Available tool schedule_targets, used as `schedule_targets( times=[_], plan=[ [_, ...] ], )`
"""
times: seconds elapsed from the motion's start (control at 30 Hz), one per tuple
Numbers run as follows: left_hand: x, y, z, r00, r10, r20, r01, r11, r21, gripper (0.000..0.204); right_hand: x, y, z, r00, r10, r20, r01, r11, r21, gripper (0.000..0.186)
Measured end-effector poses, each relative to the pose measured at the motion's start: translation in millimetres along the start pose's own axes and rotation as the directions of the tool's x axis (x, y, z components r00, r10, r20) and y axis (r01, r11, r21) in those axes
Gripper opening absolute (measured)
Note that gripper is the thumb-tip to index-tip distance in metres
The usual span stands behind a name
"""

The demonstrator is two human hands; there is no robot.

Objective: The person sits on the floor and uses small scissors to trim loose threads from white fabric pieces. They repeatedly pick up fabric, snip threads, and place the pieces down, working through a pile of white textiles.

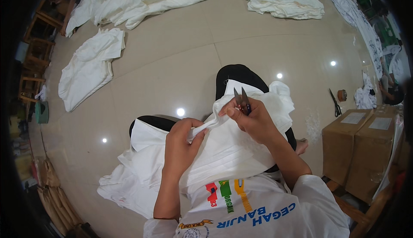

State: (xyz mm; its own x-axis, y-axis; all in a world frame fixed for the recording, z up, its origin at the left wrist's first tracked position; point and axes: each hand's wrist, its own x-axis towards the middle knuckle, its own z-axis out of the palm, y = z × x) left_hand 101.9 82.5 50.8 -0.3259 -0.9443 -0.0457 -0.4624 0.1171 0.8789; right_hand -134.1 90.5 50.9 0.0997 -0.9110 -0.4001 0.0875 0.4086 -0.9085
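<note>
A white garment [228, 152] is spread across my lap, over dark trousers [238, 72]. My left hand [180, 143] is closed on a narrow folded edge of it, pinched between thumb and fingers. Slightly farther off and to the right, my right hand [254, 119] grips small thread snips [243, 102], their two pointed blades apart and aimed away from me. Fingers of that same hand also touch the far end of the cloth edge, which runs taut between both hands. The handles of the snips are mostly hidden in the palm.
White cloth piles lie on the tiled floor [172, 78]: a large heap [150, 1], a folded stack [88, 66] and another stack [282, 1]. Black scissors [334, 102] and a brown tape roll [342, 95] sit near cardboard boxes [359, 147] at right. Other people work at far right.
</note>
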Motion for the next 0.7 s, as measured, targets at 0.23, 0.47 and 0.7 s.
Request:
schedule_targets(
  times=[0.23, 0.47, 0.7],
  plan=[
    [-26.2, -18.1, 22.4, 0.917, 0.321, -0.235, -0.252, 0.926, 0.282, 0.023, -29.8, 3.3, 11.3, 0.904, -0.395, 0.163, 0.427, 0.820, -0.382, 0.010],
    [-54.0, -25.0, 38.8, 0.909, 0.316, -0.271, -0.263, 0.940, 0.216, 0.027, -29.5, 14.9, 16.0, 0.877, -0.333, 0.347, 0.477, 0.510, -0.716, 0.028],
    [-56.1, -18.3, 34.8, 0.959, 0.206, -0.196, -0.185, 0.976, 0.117, 0.026, -33.9, 25.0, 18.6, 0.921, -0.303, 0.243, 0.383, 0.593, -0.708, 0.030]
  ],
)
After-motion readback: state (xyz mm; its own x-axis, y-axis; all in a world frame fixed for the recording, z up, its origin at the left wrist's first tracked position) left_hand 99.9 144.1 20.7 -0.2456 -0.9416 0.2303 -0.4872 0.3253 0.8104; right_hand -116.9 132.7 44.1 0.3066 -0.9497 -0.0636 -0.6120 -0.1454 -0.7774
